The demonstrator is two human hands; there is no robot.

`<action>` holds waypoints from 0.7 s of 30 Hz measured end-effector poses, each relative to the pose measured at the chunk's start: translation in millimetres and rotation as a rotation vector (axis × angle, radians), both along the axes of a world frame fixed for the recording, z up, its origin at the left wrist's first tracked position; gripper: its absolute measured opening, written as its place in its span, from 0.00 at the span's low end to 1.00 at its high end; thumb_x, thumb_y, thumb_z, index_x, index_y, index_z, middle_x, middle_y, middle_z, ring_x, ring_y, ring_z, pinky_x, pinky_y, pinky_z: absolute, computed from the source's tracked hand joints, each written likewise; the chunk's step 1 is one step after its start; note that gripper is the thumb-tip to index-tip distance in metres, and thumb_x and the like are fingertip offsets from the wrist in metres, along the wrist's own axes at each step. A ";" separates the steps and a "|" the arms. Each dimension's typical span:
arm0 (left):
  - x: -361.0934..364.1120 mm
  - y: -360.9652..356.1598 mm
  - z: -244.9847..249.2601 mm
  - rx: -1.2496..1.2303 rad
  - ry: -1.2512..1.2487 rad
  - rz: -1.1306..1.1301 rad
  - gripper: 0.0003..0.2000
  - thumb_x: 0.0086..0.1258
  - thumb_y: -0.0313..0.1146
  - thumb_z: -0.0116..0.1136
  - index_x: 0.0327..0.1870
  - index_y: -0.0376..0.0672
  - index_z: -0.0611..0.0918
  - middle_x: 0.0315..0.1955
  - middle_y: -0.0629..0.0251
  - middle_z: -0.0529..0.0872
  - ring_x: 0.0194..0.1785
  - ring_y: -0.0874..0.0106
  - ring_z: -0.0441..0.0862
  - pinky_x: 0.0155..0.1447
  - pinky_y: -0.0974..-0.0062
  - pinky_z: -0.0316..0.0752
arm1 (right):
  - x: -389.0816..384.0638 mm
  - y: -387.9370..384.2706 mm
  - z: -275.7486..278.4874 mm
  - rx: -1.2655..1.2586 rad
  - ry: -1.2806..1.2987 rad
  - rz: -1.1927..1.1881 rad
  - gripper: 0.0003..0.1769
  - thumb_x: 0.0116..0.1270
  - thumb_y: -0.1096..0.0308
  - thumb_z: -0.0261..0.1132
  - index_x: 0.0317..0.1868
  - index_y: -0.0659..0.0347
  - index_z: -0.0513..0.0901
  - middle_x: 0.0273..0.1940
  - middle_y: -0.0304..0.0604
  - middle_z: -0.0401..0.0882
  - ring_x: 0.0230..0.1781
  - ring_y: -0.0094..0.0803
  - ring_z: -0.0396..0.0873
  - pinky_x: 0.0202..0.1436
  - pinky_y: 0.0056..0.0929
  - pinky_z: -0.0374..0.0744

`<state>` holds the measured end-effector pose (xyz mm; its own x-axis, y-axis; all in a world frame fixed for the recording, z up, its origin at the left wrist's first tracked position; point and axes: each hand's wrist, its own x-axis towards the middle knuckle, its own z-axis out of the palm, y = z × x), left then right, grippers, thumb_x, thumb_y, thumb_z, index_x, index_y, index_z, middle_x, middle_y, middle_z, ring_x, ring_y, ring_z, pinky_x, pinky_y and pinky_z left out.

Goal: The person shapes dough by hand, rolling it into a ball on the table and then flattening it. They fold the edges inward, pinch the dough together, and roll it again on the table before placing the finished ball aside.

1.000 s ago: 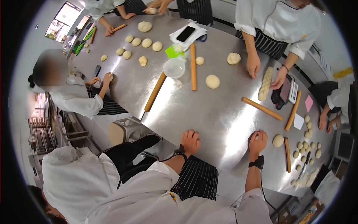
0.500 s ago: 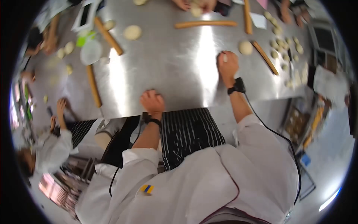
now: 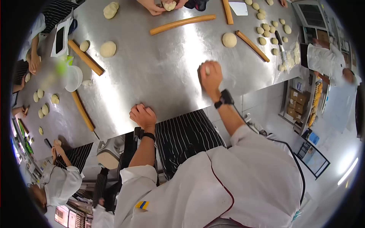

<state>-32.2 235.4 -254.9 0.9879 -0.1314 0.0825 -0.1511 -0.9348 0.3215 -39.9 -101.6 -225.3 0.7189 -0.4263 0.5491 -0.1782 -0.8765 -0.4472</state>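
My right hand (image 3: 212, 79) is curled low over the steel table (image 3: 159, 72), with a small pale dough ball (image 3: 207, 70) showing between its fingers. My left hand (image 3: 143, 116) rests in a loose fist by the table's near edge; whatever it may enclose is hidden. Beyond my right hand sits a larger dough ball (image 3: 229, 40), and a wooden rolling pin (image 3: 252, 46) lies slantwise to its right. A second large dough ball (image 3: 108, 49) is on the table, farther off to the left.
More rolling pins lie at the left (image 3: 83, 111) and across the far side (image 3: 182, 24). Several small dough balls (image 3: 266, 27) cluster at right near a black-handled knife (image 3: 278, 37). Co-workers' hands (image 3: 159, 5) handle dough opposite. A clear bowl (image 3: 74, 78) stands left.
The view has turned, so the table's things appear farther left. My right hand is now farther from the large dough ball, nearer my body. My left hand is still in a fist by the edge.
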 end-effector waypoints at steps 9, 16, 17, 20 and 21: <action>0.8 5.5 3.7 -0.013 -0.016 -0.044 0.08 0.68 0.35 0.53 0.43 0.44 0.79 0.50 0.52 0.78 0.55 0.50 0.73 0.62 0.49 0.65 | 8.8 -45.4 2.7 -0.039 0.088 -0.055 0.10 0.64 0.70 0.76 0.44 0.60 0.88 0.46 0.50 0.87 0.48 0.52 0.84 0.51 0.47 0.84; 0.7 5.8 8.8 -0.012 0.003 -0.049 0.07 0.68 0.33 0.53 0.42 0.44 0.78 0.49 0.53 0.78 0.55 0.50 0.73 0.63 0.50 0.65 | 24.6 -3.7 1.8 -0.069 0.086 0.211 0.07 0.59 0.75 0.73 0.38 0.56 0.87 0.42 0.40 0.87 0.45 0.42 0.86 0.50 0.42 0.84; 3.0 2.3 7.2 -0.010 -0.005 -0.031 0.06 0.68 0.32 0.53 0.41 0.44 0.77 0.49 0.54 0.78 0.54 0.50 0.73 0.63 0.50 0.65 | 40.2 -23.9 1.7 -0.059 0.104 0.316 0.08 0.59 0.75 0.72 0.39 0.56 0.87 0.42 0.40 0.87 0.45 0.44 0.86 0.51 0.43 0.85; -4.8 4.8 11.5 0.001 0.014 -0.045 0.06 0.68 0.33 0.52 0.41 0.45 0.77 0.49 0.54 0.78 0.55 0.51 0.73 0.63 0.50 0.65 | 35.9 -53.1 4.1 -0.023 0.064 0.102 0.06 0.62 0.74 0.74 0.40 0.59 0.88 0.43 0.44 0.87 0.46 0.47 0.86 0.51 0.45 0.86; 3.4 3.3 11.1 0.012 0.016 -0.045 0.06 0.68 0.33 0.52 0.42 0.45 0.77 0.49 0.54 0.78 0.54 0.51 0.73 0.63 0.51 0.65 | 20.0 -49.0 4.4 -0.047 0.098 -0.001 0.06 0.62 0.74 0.74 0.40 0.60 0.88 0.43 0.46 0.87 0.46 0.49 0.86 0.51 0.46 0.86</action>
<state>-28.8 238.7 -243.8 0.9820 -0.1771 0.0653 -0.1887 -0.9310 0.3126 -20.0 -150.6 -221.0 0.7697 -0.4024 0.4957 -0.2197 -0.8959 -0.3861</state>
